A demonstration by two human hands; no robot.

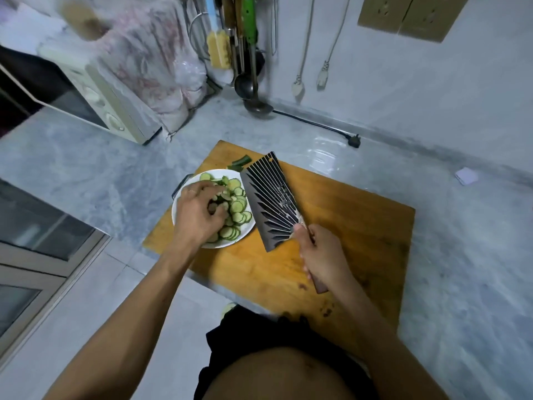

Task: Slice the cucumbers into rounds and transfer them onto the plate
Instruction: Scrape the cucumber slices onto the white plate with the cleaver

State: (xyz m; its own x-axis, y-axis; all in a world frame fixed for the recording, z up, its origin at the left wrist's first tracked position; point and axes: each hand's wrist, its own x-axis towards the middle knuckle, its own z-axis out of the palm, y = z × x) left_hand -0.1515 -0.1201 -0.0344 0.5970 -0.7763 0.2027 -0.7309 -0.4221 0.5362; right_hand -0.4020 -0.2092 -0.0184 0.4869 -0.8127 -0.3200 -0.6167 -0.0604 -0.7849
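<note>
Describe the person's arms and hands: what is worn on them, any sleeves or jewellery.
Both arms are bare from the hands up to the frame's edge, with no sleeves, gloves or watch in view. The left hand seems to wear a thin ring on one of its fingers. The right hand shows no jewellery.

The cucumber rounds (237,207) are pale green at the centre with dark green rims; the plate (250,226) beneath them is plain white; the cutting board (346,220) is warm orange-brown wood with a few dark specks near its close edge; the cleaver (272,202) has a dark grey blade marked with a fan of lighter radiating ridges, and a reddish-brown handle; the countertop (109,168) is grey marble with pale mottled veining; the microwave (95,93) is cream; a green-handled utensil (249,21) hangs by a yellow brush (218,49).
</note>
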